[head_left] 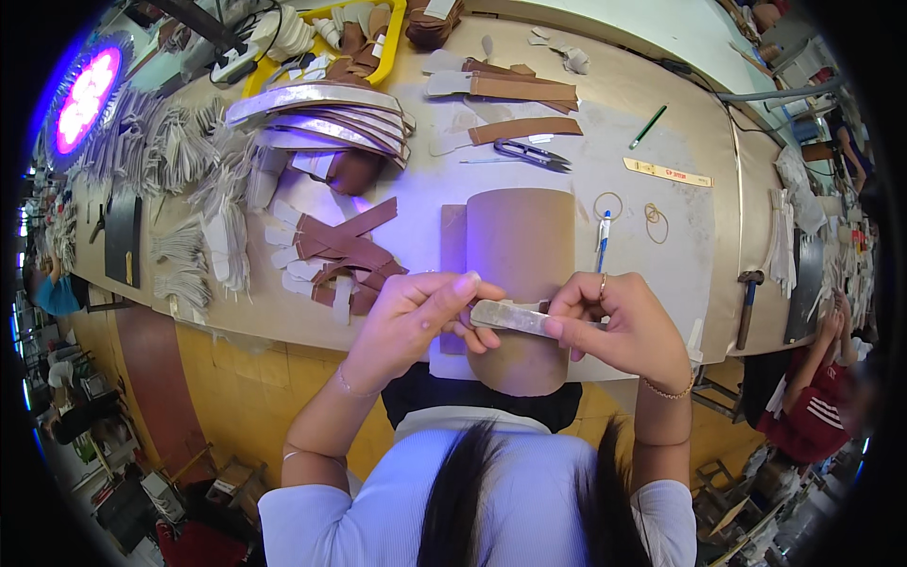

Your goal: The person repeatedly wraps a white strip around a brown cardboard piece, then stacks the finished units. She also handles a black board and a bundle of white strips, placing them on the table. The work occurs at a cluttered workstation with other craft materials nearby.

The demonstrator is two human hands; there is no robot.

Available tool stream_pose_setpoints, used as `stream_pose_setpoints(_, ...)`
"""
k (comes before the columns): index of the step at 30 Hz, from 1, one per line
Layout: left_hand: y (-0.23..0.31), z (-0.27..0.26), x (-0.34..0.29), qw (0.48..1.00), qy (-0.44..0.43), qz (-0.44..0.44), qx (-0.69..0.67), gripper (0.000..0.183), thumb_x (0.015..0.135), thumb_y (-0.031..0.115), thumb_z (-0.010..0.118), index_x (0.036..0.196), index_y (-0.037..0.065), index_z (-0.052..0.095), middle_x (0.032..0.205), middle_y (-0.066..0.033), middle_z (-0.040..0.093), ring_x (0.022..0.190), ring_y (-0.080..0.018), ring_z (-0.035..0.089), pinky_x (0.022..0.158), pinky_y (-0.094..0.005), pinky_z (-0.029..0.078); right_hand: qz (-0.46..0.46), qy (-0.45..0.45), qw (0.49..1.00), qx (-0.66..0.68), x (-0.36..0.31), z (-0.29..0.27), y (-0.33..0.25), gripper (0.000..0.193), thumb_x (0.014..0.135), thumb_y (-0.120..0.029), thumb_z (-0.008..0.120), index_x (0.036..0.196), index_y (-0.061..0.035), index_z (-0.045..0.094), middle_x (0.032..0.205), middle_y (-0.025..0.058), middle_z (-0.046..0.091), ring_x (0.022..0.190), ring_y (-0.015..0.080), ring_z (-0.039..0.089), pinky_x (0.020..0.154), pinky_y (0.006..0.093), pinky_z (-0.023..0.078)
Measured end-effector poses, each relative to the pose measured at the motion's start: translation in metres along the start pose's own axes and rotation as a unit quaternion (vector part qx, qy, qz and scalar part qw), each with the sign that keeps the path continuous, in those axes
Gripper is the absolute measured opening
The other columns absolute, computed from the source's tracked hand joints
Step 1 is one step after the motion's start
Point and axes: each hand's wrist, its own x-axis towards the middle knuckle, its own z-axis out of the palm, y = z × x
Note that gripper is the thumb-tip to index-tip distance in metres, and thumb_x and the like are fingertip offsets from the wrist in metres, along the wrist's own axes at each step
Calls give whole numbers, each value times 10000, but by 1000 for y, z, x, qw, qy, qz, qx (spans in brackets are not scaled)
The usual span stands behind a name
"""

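Between my hands is a short, shiny pale strip (510,318) with a rounded left end. My right hand (619,326) pinches its right end with the thumb on top. My left hand (416,317) is closed at the strip's left end, with fingers curled behind it and the thumb lying above. Beneath the strip is a curved tan board (520,236) that bulges toward me. Left of the board lie several crossed brown strips (345,246) with pale tabs. The undersides of my fingers are hidden.
Thread snips (532,155) and brown strips (524,90) lie beyond the board. To its right are a blue-white pen (603,241), rubber bands (656,223), a ruler (667,172), a green pencil (648,127) and a hammer (748,307). A stack of shiny curved strips (326,118) stands by a yellow basket (387,57).
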Motion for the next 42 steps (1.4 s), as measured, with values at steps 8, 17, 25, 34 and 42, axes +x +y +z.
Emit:
stream_pose_setpoints(8, 4, 3, 3, 1000, 16, -10, -4, 333, 983, 188, 485, 1071, -107, 612, 791, -183, 677, 670, -185, 671, 638, -280, 555, 13, -58, 997, 56, 11, -6, 6, 125, 852, -97, 663, 831, 12, 606, 663, 12, 595, 577, 67, 580, 556, 199, 455)
stream_pose_setpoints(17, 4, 4, 4, 999, 35, -15, -18, 248, 908, 85, 595, 1070, -101, 619, 788, -166, 677, 676, -184, 677, 618, -271, 558, 16, -72, 994, 85, 15, -9, 7, 106, 845, -74, 645, 815, 14, 592, 676, 14, 599, 583, 67, 582, 562, 201, 460)
stream_pose_setpoints(25, 3, 3, 4, 998, 42, -33, -20, 245, 849, 1, 646, 1070, -103, 618, 796, -154, 675, 682, -185, 675, 630, -277, 565, 2, -49, 997, 59, 15, -5, 7, 113, 847, -84, 638, 795, 8, 598, 634, 7, 593, 554, 58, 566, 540, 206, 450)
stream_pose_setpoints(34, -3, 1, 4, 998, 69, -14, -4, 188, 858, -22, 618, 1024, -111, 625, 796, -172, 665, 667, -203, 671, 626, -310, 568, 11, 24, 998, 51, 9, -5, 17, 188, 842, -159, 695, 791, 2, 613, 629, 13, 607, 545, 55, 551, 522, 201, 438)
stream_pose_setpoints(42, -15, -7, 11, 999, 39, -11, -35, 190, 859, -14, 628, 1033, -70, 578, 827, -135, 645, 676, -179, 654, 622, -294, 553, -8, 49, 997, -63, 11, -5, 15, 155, 817, -124, 703, 774, -10, 607, 645, 26, 615, 562, 80, 555, 538, 223, 446)
